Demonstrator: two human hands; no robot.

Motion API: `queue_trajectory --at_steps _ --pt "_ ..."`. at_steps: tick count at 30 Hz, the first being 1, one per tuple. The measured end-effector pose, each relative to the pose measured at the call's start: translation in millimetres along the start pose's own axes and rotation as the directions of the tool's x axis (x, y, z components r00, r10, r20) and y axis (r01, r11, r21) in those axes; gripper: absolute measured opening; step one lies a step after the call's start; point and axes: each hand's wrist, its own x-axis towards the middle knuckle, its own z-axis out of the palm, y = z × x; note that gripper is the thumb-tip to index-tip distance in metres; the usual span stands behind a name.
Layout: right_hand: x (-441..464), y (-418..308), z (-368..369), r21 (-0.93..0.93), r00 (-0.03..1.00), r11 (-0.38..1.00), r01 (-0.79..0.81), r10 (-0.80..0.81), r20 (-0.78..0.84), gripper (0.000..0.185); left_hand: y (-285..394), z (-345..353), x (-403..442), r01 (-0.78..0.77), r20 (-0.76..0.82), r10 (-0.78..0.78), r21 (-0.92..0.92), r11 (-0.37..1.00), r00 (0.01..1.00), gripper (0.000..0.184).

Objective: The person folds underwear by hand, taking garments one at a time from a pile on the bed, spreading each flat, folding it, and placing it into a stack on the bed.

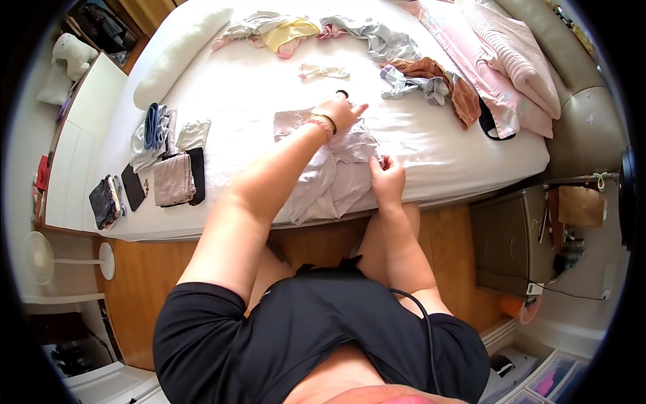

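Observation:
A pale, thin garment (330,176) lies partly spread and wrinkled at the bed's near edge; its kind does not show clearly. My left hand (335,113), with bands at the wrist, reaches over its upper part, thumb stretched away from the other fingers. A small black thing (342,93) shows at that hand, too small to name. Lower and to the right, my right hand (388,178) pinches the garment's right edge between thumb and fingers. Just beyond my left hand lies a small white cloth piece (324,71).
Folded clothes (173,178) and folded jeans (156,128) lie in piles on the bed's left. Loose garments (387,40) are strewn along the far side, a brown one (464,101) at the right. A pink blanket (508,47) and a white bolster (178,60) flank the bed.

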Motion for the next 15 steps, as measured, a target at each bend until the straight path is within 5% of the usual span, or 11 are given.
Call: queue_trajectory --at_steps 1,4,7,9,10,11,15 --pt "-5 -8 2 -0.019 0.999 1.000 0.021 -0.021 -0.026 0.019 7 3 3 0.038 0.074 -0.040 0.029 0.999 0.996 0.073" --pt "-16 -23 5 -0.088 0.992 0.991 0.100 -0.107 -0.072 0.015 14 10 11 -0.042 0.186 0.002 0.213 0.976 0.982 0.054" --pt "-22 -33 7 -0.251 0.913 0.892 0.377 -0.403 -0.060 0.015 13 -6 13 0.059 0.146 -0.070 0.083 0.995 0.987 0.044" --pt "-26 -44 11 -0.273 0.828 0.789 0.550 -0.558 0.055 0.019 -40 15 32 -0.215 -0.266 0.197 -0.040 0.976 0.944 0.044" --pt "-30 -51 14 -0.271 0.765 0.720 0.639 -0.631 0.125 0.020 -38 -17 11 -0.194 -0.215 0.152 -0.191 0.962 0.965 0.046" --pt "-34 -59 18 -0.259 0.691 0.643 0.721 -0.696 0.196 0.020 -36 -44 -7 0.117 0.036 -0.115 -0.524 0.844 0.993 0.046" --pt "-58 -77 59 -0.278 0.459 0.374 0.885 -0.803 0.380 0.021 -107 -60 -23 0.307 0.271 -0.144 -0.835 0.457 0.952 0.048"
